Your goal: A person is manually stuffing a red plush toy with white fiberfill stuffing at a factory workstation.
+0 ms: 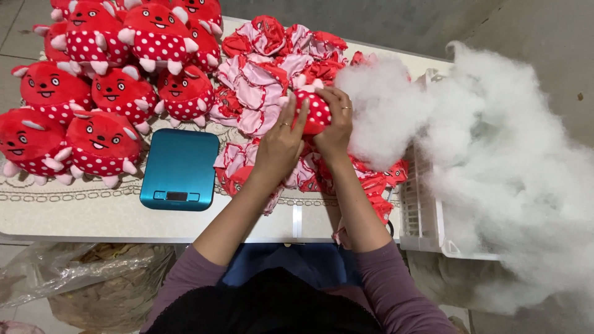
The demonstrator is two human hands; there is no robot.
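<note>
Head view, looking down on a work table. The left hand (279,143) and the right hand (336,120) meet over the middle of the table (80,213), both closed around one red plush toy skin with white dots (317,110). The left hand lies against the skin's left side, fingers pointing upward and pressed to the fabric; the right hand wraps over its top and right side, fingers curled down onto it. The skin thus sits between the two hands, held just above a heap of unstuffed red and pink toy skins (266,68) that spreads beneath and beyond the wrists.

Just right of the right hand, touching the held skin, begins a large mass of loose white fibre stuffing (495,154); it covers most of a white slatted plastic crate (421,210) at the table's right edge and spills past it.

Left of the hands, well apart from them, a teal digital kitchen scale (179,168) rests flat on the table. Beyond it, at upper left, lies a pile of finished red plush toys (105,93) with printed faces, dotted lower halves and small white feet.

Below the table's near edge at lower left, a clear plastic bag (80,272) rests on the floor
</note>
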